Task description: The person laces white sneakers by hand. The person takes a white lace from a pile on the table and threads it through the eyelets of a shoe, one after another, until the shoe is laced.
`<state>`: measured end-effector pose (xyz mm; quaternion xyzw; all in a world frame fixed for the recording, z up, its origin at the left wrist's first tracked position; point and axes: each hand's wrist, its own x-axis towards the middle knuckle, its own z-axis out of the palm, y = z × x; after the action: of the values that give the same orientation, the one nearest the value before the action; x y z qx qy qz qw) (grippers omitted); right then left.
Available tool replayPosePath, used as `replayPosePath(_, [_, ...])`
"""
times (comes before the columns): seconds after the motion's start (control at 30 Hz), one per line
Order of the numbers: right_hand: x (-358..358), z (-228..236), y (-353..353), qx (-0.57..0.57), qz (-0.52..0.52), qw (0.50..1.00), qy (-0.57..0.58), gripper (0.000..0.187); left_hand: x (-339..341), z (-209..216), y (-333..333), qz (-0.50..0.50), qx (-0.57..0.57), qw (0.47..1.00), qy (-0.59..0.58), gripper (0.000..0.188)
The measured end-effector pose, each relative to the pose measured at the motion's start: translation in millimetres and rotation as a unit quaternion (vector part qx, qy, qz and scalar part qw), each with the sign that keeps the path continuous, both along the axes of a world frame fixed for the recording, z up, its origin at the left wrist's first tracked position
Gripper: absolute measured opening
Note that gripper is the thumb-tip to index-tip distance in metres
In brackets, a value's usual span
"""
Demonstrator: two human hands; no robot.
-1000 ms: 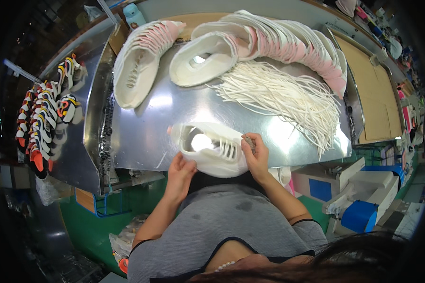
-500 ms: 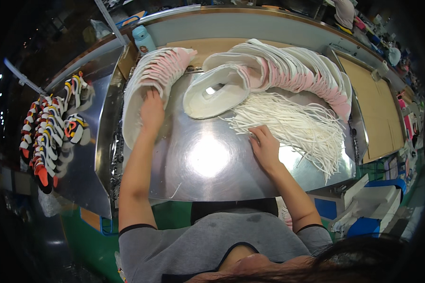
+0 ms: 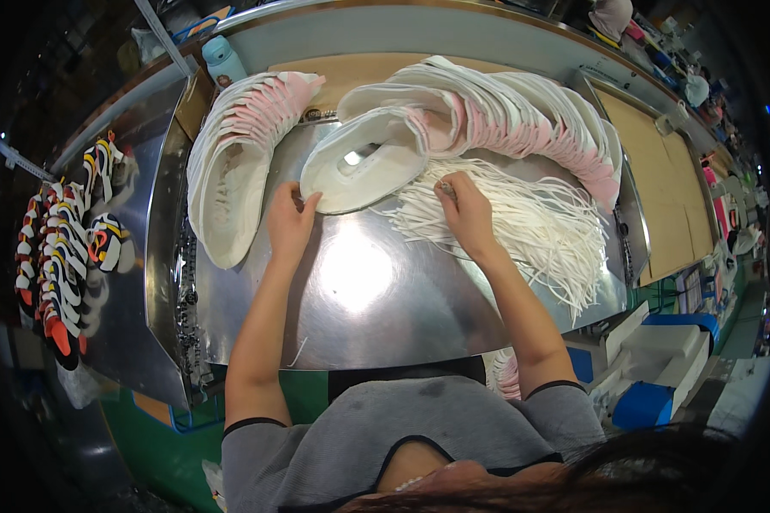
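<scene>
We see the left hand [image 3: 291,222] left of the frame's centre, its thumb and fingers apart, at the near left edge of a white shoe upper [image 3: 334,179]. We cannot tell whether the fingertips touch that edge. The upper lies in the upper middle of the frame, its opening turned up, at the front of a curved row of nested white and pink uppers [image 3: 539,128] that arcs toward the upper right.

Right of centre, we find the right hand [image 3: 470,214] over a spread bundle of white laces [image 3: 539,239], its fingers clamped on a small metallic tool [image 3: 447,189] — whether they also grip a lace, we cannot tell.

In the upper left we see a second stack of uppers [image 3: 231,188] on the shiny metal table [image 3: 385,321], with a light blue bottle [image 3: 222,60] behind it. At the far left of the frame we make out rows of multicoloured shoe parts [image 3: 64,248] — white, black, yellow and orange.
</scene>
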<state>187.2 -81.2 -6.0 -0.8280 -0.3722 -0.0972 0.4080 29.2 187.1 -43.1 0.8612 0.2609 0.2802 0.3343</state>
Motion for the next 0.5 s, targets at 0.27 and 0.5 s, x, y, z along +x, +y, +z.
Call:
replayPosePath(0.27, [-56,116,-62,0.334,0.150,0.837,0.406,0.014,-46,92,-72,0.042,0.118,0.911,-0.394,0.018])
replayPosePath(0.5, [-99,172,-146,0.512,0.285,0.699,0.410,0.008,-80,56,-230,-0.303,0.129,0.943,0.033,0.040])
